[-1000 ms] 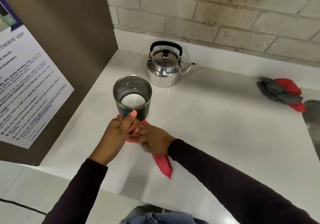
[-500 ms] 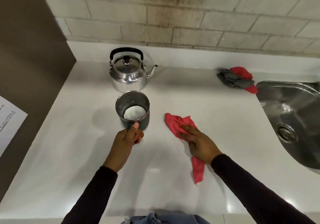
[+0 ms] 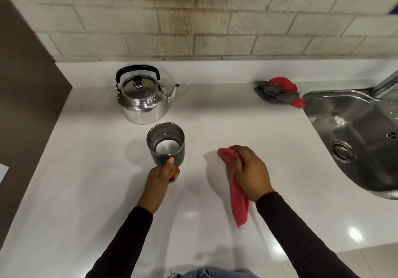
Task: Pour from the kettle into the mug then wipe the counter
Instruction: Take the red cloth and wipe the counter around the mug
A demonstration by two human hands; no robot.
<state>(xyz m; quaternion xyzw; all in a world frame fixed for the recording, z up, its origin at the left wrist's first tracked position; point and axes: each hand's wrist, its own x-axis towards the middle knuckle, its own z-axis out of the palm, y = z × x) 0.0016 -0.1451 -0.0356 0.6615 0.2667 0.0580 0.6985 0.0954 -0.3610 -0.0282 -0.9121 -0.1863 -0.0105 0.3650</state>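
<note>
A shiny steel kettle [image 3: 142, 99] with a black handle stands at the back of the white counter [image 3: 86, 180], spout pointing right. Just in front of it is the dark green mug [image 3: 165, 146] with a steel inside, tilted toward me. My left hand [image 3: 162, 176] grips the mug at its near side, thumb up on the wall. My right hand [image 3: 251, 170] is closed on a red cloth [image 3: 237, 196], bunched at the fingers, with its tail trailing over the counter toward me.
A steel sink [image 3: 355, 135] with a tap sits at the right. A bundle of grey and red cloths [image 3: 279, 92] lies by the sink's back left corner. A brown panel [image 3: 25, 79] bounds the counter on the left, a brick wall behind.
My right hand has slid the red cloth to the right, away from the mug, and bunched it up in its fingers. My left hand keeps hold of the mug. The view has swung right.
</note>
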